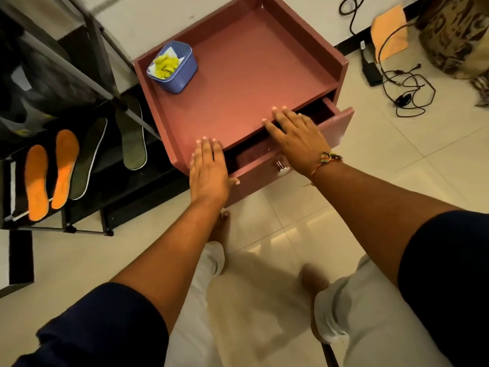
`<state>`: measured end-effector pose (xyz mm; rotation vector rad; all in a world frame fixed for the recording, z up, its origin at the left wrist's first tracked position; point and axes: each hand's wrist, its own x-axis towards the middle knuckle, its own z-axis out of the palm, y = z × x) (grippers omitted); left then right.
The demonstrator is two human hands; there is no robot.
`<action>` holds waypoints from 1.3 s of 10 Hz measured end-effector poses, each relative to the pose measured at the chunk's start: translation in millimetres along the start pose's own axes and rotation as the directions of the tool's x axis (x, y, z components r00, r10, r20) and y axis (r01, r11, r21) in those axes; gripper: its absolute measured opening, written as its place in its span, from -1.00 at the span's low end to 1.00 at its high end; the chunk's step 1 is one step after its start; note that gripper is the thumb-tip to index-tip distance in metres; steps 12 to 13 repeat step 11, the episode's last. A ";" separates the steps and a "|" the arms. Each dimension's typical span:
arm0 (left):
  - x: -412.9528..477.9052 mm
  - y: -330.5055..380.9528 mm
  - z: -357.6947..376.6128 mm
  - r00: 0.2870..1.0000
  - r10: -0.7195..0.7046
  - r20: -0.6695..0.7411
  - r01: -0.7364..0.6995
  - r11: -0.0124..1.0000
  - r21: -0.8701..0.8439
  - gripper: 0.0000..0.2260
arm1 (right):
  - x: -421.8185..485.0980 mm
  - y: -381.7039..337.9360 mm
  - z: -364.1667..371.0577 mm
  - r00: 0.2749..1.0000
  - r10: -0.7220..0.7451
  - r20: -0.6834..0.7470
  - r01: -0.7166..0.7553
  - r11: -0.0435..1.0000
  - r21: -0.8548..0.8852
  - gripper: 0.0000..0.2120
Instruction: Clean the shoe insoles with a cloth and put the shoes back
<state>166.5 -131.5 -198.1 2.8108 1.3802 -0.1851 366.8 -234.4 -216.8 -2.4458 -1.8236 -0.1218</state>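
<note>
Two orange insoles (50,173) and two dark green insoles (90,157) lean on a black shoe rack (79,202) at the left. A yellow cloth (165,66) sits crumpled in a blue tub (180,72) on the back left of a pink bedside cabinet (238,75). My left hand (207,168) lies flat on the cabinet's front edge, fingers spread, holding nothing. My right hand (293,136) rests palm down on the same edge, above the partly pulled-out drawer (336,120). No shoes can be made out clearly; the rack's upper shelves are dark and blurred.
The cabinet has raised walls on three sides and a drawer knob (281,169) at the front. Black cables and a power adapter (402,83) lie on the tiled floor at the right, beside an orange envelope (389,35) and a patterned bag (455,35). My bare feet stand below the cabinet.
</note>
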 end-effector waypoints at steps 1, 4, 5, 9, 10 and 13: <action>20.8 -7.9 -0.9 0.999 -0.017 0.035 0.017 1.000 0.012 -0.04 | 17.3 9.8 12.9 1.000 0.000 0.026 -0.001 1.000 0.026 -0.26; 31.8 -20.5 12.4 0.983 -0.004 -0.185 0.014 0.998 0.056 -0.48 | 48.8 3.8 29.6 0.975 0.088 -0.205 -0.078 0.995 0.057 -0.74; 37.1 -21.6 13.0 0.972 0.011 -0.236 0.007 0.997 0.074 -0.57 | 54.5 1.8 30.5 0.964 0.110 -0.241 -0.107 0.994 0.024 -0.84; 39.0 -26.1 20.4 0.969 0.077 -0.233 -0.044 0.989 0.144 -0.63 | 58.6 1.9 38.0 0.958 0.113 -0.263 -0.121 0.993 -0.014 -0.87; 42.5 -17.1 -6.0 0.994 0.010 -0.110 -0.006 0.999 0.039 -0.67 | 59.0 -4.5 15.9 0.980 0.146 -0.137 -0.137 0.988 0.071 -0.80; 31.0 -16.2 -24.2 0.990 -0.010 0.138 0.029 0.990 -0.137 -0.56 | 39.2 -10.7 -13.0 0.960 0.168 0.225 -0.199 0.972 0.122 -0.42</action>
